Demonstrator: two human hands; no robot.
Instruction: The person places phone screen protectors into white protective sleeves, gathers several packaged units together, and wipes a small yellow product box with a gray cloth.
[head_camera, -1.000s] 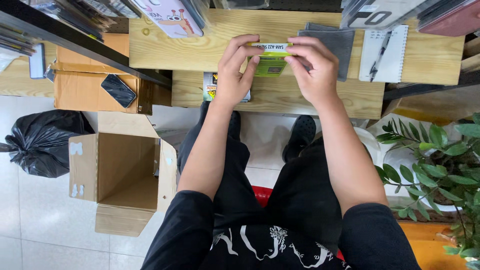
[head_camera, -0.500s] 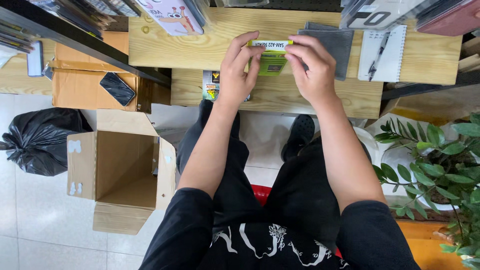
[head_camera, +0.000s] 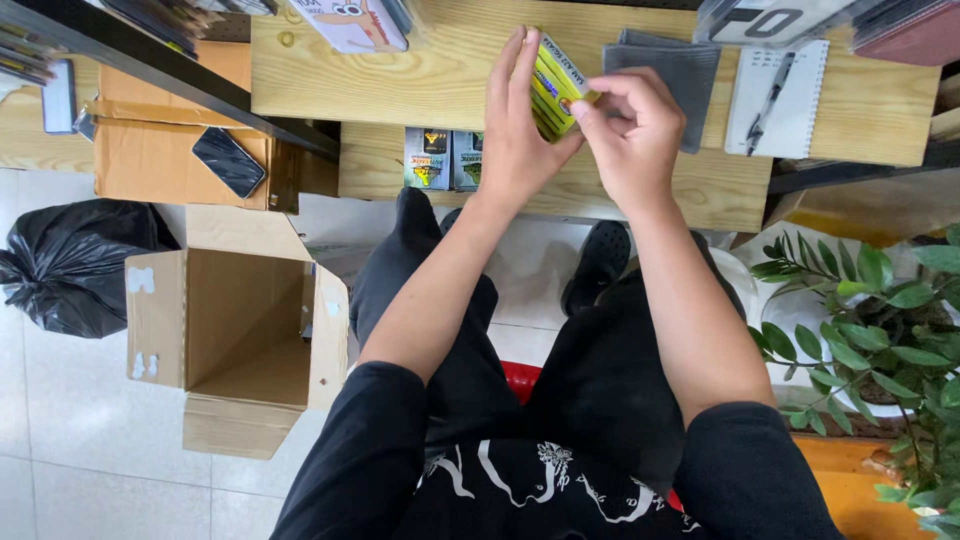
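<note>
Closest to me are my own black trousers and my two bare forearms running up toward twelve o'clock. At about nine o'clock from my knees an open brown cardboard box (head_camera: 235, 335) sits on the pale tiled floor, and further out at nine a full black plastic rubbish bag (head_camera: 62, 262) lies beside it. At three o'clock a leafy green potted plant (head_camera: 880, 330) spreads its fronds. Up where my arms end, my left hand (head_camera: 520, 130) has its fingers straight and pressed together, flat against the left face of a small yellow-green flat packet (head_camera: 553, 88), with the thumb tucked under it. My right hand (head_camera: 635, 135) meets it from three o'clock, thumb and forefinger pinching the packet's right edge, the other fingers curled in. The packet stands tilted on edge between both hands, just above the light pine wooden shelf (head_camera: 420, 80). At three o'clock from my hands a dark grey folded cloth (head_camera: 680, 75) lies on the shelf, and beyond it a white spiral notebook with a pen on it (head_camera: 777, 95). At eight o'clock from the hands, two small printed boxes (head_camera: 442, 158) rest on the lower board.
</note>
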